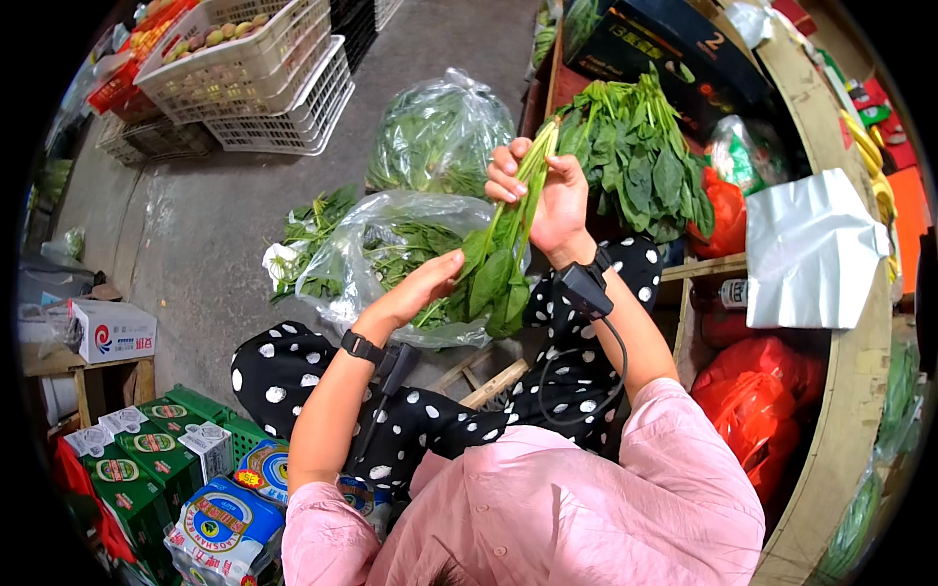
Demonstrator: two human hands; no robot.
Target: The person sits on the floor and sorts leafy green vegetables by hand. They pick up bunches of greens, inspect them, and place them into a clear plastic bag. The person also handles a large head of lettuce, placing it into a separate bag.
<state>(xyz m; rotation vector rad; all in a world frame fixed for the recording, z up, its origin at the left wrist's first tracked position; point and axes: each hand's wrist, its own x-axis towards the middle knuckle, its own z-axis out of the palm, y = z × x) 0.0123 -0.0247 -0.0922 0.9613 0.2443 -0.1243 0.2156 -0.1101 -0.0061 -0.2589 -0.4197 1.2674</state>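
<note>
My right hand [546, 194] grips a small bunch of spinach [506, 256] by its pale stems, root ends up and leaves hanging down. Flat and seen from its edge, my left hand [421, 289] is beside the hanging leaves. Its fingertips reach them, and part of the fingers is hidden. Under the held bunch lies an open clear plastic bag [396, 212] with leafy greens [410, 242] inside. A heap of spinach [637, 157] rests to the right of my right hand, stems towards the far side.
A full clear bag of greens [443, 135] stands beyond the open one. Loose greens [308, 227] lie on the floor at left. White plastic crates [234, 80] are stacked far left, beer packs [223, 524] near left. To the right are a wooden shelf edge [854, 410] and red bags [755, 410].
</note>
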